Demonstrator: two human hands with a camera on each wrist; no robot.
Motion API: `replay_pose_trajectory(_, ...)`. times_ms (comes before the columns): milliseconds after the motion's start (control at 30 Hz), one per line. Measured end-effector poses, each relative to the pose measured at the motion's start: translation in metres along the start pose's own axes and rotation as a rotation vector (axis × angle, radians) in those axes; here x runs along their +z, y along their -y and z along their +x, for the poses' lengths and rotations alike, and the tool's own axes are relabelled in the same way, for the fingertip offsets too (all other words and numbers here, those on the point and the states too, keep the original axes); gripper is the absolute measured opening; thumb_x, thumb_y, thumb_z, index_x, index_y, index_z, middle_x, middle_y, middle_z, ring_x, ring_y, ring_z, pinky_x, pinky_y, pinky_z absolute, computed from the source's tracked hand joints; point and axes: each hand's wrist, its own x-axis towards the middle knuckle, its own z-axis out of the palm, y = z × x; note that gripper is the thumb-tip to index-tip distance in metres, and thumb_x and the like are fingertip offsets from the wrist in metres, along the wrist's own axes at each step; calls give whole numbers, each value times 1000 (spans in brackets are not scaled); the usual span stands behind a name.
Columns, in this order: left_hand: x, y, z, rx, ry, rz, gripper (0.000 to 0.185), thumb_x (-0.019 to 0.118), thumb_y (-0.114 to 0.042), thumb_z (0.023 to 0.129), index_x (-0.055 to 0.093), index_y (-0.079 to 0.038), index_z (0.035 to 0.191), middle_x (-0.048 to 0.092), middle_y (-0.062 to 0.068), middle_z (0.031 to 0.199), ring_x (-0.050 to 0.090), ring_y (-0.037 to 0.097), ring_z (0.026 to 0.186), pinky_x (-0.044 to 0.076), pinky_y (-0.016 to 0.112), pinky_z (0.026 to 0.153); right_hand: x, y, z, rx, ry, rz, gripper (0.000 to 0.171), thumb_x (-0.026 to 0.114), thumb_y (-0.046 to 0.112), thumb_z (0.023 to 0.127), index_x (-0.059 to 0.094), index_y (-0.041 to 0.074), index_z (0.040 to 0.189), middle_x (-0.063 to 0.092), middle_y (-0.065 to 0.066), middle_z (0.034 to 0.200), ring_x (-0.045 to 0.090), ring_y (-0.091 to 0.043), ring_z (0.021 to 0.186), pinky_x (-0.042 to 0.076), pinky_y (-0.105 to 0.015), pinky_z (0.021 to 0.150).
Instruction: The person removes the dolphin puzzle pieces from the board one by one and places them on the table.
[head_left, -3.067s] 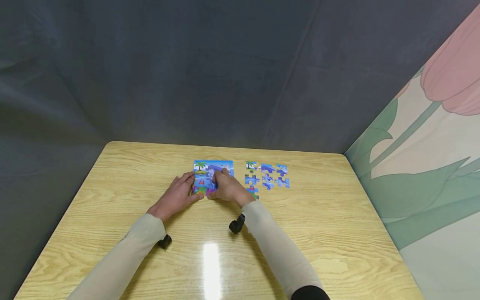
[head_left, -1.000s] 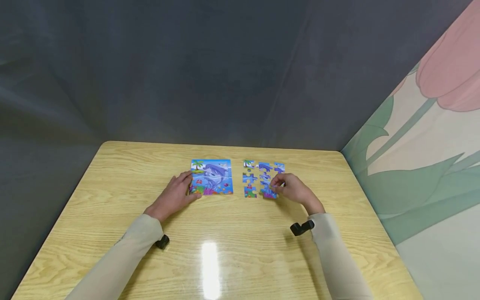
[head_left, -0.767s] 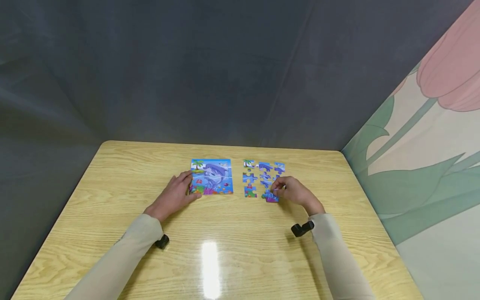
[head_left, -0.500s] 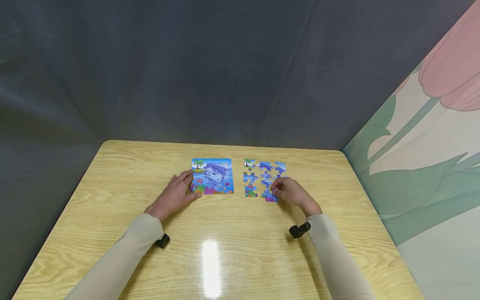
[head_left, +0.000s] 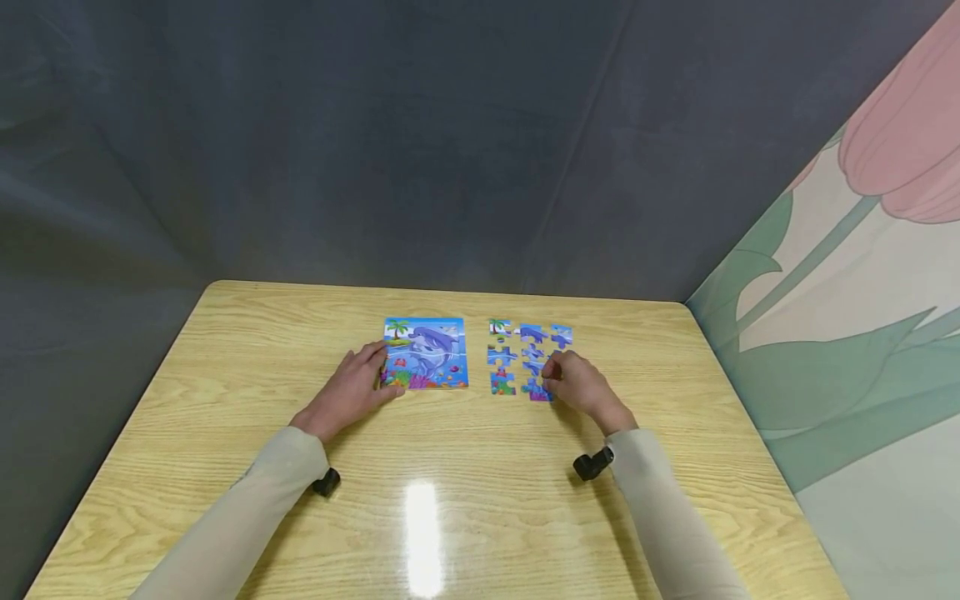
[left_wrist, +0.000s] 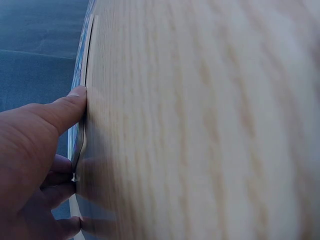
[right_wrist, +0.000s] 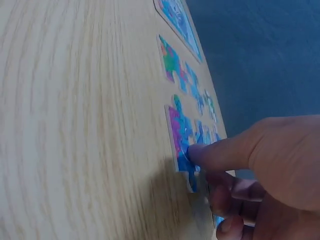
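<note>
On right of table [head_left: 225, 350]: right hand [head_left: 581, 387] touching near purple piece [right_wrist: 181, 137], thumb on it, grip unclear; other loose pieces [head_left: 528, 346] just beyond. Further left: left hand [head_left: 348, 392] relaxed, steadying puzzle board [head_left: 426, 353]. Sorting apparently midway, most pieces already out.

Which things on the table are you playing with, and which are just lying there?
In use:
- dolphin puzzle board, with the left hand resting on its left edge
- purple-and-blue puzzle piece, touched by the right hand

Just lying there:
- other loose puzzle pieces set out in rows
- wooden table
- flower wall picture
</note>
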Motion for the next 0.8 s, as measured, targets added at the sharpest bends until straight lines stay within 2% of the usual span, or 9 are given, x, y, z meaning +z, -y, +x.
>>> replay_pose_trajectory(133,0,0,0,0,-3,11,85,61,-50,95,30,4,153,24,17,164,23,34,153,15,62,124,1,11,2,16,-62,-28,11,70,18,92,60,13,92,59,-6,95,51,-18,75,42,-30,64)
replay_pose_trajectory(267,-1,1,1,2,-6,14,85,61,-50,95,31,4,153,24,17,163,23,34,153,16,62,124,1,36,6,-5,-97,-4,11,69,19,93,60,13,94,61,-7,99,49,-17,68,40,-29,59)
replay_pose_trajectory(367,-1,1,1,5,-6,9,84,61,-50,95,31,4,152,24,17,163,23,35,152,16,62,124,5,60,10,-35,-80,30,11,67,19,95,61,11,99,60,-8,108,49,-18,64,41,-29,57)
replay_pose_trajectory(500,-1,2,1,4,-7,3,84,61,-50,95,32,4,152,25,17,163,24,35,152,15,62,124,20,90,18,-87,-41,51,17,67,19,94,62,10,107,58,-7,115,55,-18,69,47,-31,63)
replay_pose_trajectory(633,0,2,0,3,-6,3,84,61,-50,95,31,5,152,25,17,163,24,35,152,15,63,123,42,114,27,-124,11,39,29,71,24,92,62,13,118,55,-4,118,56,-18,86,50,-36,78)
replay_pose_trajectory(800,0,0,0,1,-4,-14,85,62,-49,95,30,4,153,25,17,163,25,35,152,14,61,124,61,137,37,-92,81,36,49,73,30,90,54,14,133,48,-7,125,55,-20,87,51,-36,76)
